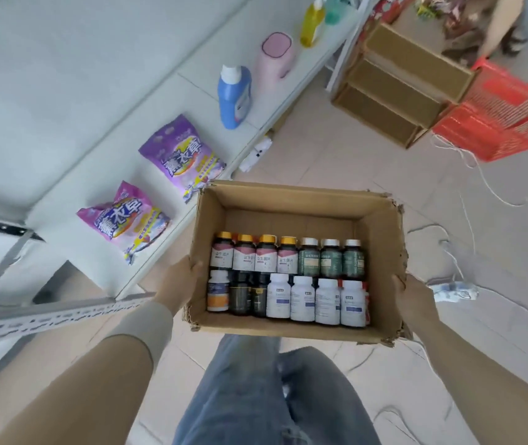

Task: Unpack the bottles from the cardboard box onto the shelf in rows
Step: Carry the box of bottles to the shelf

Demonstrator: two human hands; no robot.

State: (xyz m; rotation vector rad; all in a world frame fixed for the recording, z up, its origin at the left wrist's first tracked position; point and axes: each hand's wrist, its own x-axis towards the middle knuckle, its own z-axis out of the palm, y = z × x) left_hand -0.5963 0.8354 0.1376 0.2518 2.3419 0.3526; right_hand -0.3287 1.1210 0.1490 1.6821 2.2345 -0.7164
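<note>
head view: left hand (180, 281) at 9 o'clock, right hand (416, 300) at 3, fingers (196, 268) curled on the cardboard box (381, 239) walls to carry bottles (288, 274) level; shelf (166, 101) at 11 o'clock

Bright even daylight, soft shadows, slight blur, wide-angle edge distortion.

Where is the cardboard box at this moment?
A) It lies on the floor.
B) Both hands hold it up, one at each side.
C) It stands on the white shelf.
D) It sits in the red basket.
B: the left hand grips the left wall of the cardboard box and the right hand grips its right wall, above the floor.
</note>
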